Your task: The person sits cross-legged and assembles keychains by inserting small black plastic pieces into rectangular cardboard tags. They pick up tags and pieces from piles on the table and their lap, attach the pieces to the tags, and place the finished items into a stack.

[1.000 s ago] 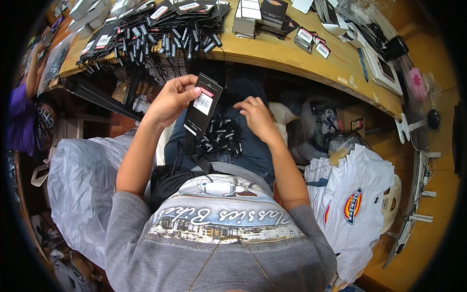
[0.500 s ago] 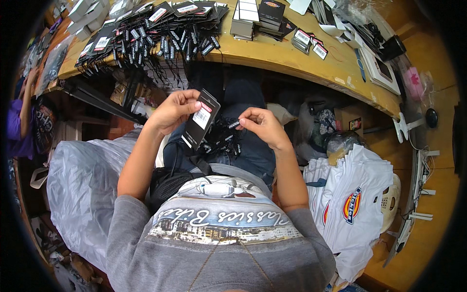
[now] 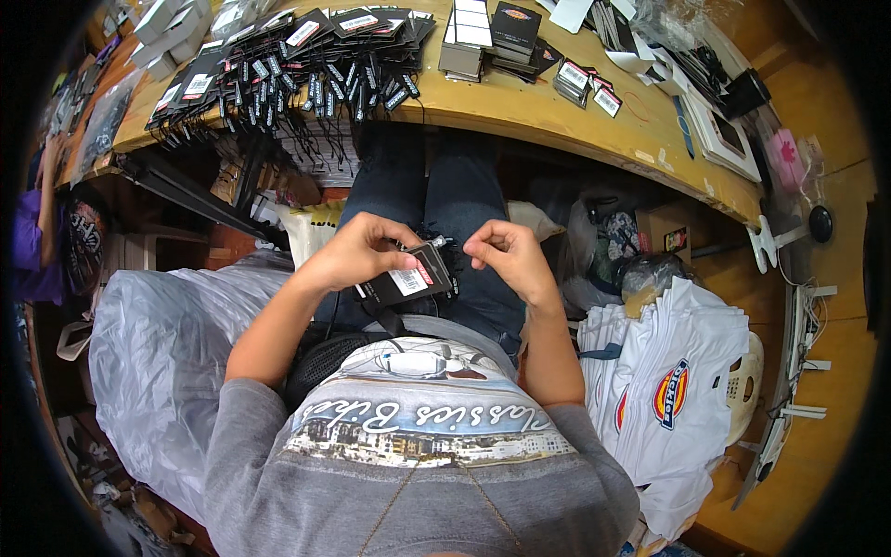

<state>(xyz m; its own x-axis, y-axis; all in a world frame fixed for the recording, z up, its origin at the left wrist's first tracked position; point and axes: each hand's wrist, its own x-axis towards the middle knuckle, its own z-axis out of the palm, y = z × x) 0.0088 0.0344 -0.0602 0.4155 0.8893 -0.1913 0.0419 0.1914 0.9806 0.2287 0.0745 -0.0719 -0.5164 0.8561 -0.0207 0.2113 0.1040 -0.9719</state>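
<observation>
Above my lap, my left hand (image 3: pixel 367 255) pinches a black hang tag (image 3: pixel 388 295) with a white and red barcode sticker, held tilted by its edge. To its right, my right hand (image 3: pixel 510 265) has thumb and forefinger pressed together near the tag's top corner. Anything thin between those fingertips is too small to make out. Black cords with small black seals (image 3: pixel 449 245) lie on my jeans (image 3: pixel 469 186) behind the tag, partly hidden by it.
On the wooden table (image 3: pixel 520 110), a heap of corded black hang tags (image 3: pixel 306 70) lies left, stacked cards (image 3: pixel 464 42) in the middle, small sticker tags (image 3: pixel 574 82) to the right. White printed shirts (image 3: pixel 664 371) are piled at my right, a grey plastic bag (image 3: pixel 167 353) at my left.
The left hand has lowered and moved right, turning the hang tag from steeply upright to a flatter tilt. The right hand has moved slightly right and down; the seal it pinched no longer shows in its fingers.
</observation>
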